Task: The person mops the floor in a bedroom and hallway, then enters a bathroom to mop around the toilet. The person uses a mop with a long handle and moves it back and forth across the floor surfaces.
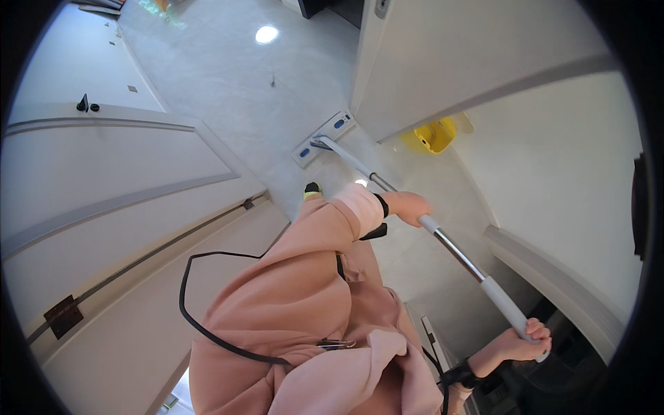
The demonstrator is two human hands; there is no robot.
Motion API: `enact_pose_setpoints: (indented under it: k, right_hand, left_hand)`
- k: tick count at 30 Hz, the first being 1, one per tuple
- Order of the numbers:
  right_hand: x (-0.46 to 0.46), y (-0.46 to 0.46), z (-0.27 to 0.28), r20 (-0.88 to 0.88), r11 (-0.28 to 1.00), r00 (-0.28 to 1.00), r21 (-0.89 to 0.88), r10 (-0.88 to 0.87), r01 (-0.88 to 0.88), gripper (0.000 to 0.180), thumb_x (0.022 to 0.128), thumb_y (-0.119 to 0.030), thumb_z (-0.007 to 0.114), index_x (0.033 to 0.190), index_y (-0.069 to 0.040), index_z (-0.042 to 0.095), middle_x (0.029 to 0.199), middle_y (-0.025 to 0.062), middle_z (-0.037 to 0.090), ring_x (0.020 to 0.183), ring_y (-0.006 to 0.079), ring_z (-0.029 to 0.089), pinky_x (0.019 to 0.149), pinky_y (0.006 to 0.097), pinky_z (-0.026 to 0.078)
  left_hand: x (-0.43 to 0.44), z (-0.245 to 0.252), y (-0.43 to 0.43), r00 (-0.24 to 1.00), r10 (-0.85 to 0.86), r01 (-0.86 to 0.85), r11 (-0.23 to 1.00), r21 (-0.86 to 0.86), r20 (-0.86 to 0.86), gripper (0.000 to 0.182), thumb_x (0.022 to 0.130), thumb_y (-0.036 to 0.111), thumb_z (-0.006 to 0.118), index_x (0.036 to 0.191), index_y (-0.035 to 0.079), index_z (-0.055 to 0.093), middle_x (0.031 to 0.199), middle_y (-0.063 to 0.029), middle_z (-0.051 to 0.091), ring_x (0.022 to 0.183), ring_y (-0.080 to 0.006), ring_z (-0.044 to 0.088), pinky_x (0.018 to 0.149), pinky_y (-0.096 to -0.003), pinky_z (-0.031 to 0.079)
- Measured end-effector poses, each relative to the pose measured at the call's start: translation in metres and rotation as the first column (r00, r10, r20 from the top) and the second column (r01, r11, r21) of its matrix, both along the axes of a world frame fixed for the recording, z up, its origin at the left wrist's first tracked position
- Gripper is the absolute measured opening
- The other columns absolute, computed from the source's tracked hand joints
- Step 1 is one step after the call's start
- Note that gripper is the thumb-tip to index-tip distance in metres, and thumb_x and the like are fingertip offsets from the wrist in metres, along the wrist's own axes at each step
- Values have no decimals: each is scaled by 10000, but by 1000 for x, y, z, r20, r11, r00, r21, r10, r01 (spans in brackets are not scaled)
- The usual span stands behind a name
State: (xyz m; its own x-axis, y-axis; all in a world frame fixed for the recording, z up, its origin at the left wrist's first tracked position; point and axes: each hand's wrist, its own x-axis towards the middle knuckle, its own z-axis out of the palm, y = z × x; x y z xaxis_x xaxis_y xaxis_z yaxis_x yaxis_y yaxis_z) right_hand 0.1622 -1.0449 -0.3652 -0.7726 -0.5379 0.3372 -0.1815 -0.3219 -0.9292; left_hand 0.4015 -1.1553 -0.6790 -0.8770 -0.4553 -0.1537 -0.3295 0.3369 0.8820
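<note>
A flat mop with a white rectangular head (333, 132) lies against the pale floor, beside the lower corner of an open white door. Its pole of white and metal sections slants down to the right. My left hand (408, 207) is closed around the middle of the pole, with a black band on that wrist. At the pole's upper end, my right hand (530, 343) grips the white handle (506, 306). The mop's underside is hidden.
A yellow plastic container (438, 136) stands by the wall behind the door (446, 57). Another white door (114, 166) with a black handle is at the left. A black cable (182, 290) loops beside my pink clothing. A small dark bit (273, 82) lies on the floor.
</note>
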Motion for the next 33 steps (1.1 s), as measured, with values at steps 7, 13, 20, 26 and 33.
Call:
enact_pose_setpoints:
  k: [7,13,20,26,33]
  right_hand:
    - [113,-42,-58,72,984,992,141,103,-112,160,872,-157,379,728,-123,318,697,3,376,679,167,424,718,341,371]
    - [244,-122,-100,65,900,921,199,383,-389,140,907,-214,365,805,-133,315,754,21,427,790,201,483,949,486,360]
    - [379,-241,-134,43,555,564,133,824,-821,169,907,-259,432,825,-136,351,727,47,492,749,229,549,983,554,349]
    - [476,-354,-119,-118,-68,-74,53,990,-996,202,858,-245,543,800,-97,417,680,85,530,647,223,548,863,482,417]
    - [511,-396,-37,-229,-483,-476,28,849,-875,334,794,-251,632,640,-65,401,524,51,491,444,182,487,494,332,459]
  left_hand:
    - [126,-48,-76,994,79,-72,992,-104,69,123,723,208,621,765,95,597,723,-104,613,727,-339,584,645,-437,457]
    - [275,-89,-153,903,427,-388,861,-328,52,101,701,185,641,756,121,587,761,-84,602,791,-300,577,706,-421,437]
    - [432,-126,-214,423,888,-867,340,-364,-178,137,624,88,657,729,123,575,736,-91,562,809,-319,540,740,-419,426]
    - [518,-116,-235,-103,950,-954,-178,-241,-293,199,614,52,685,746,89,541,748,-111,545,789,-344,519,707,-413,418]
    - [505,-65,-201,-282,915,-915,-347,-207,-287,289,633,185,775,763,80,539,756,-120,558,737,-332,523,677,-399,415]
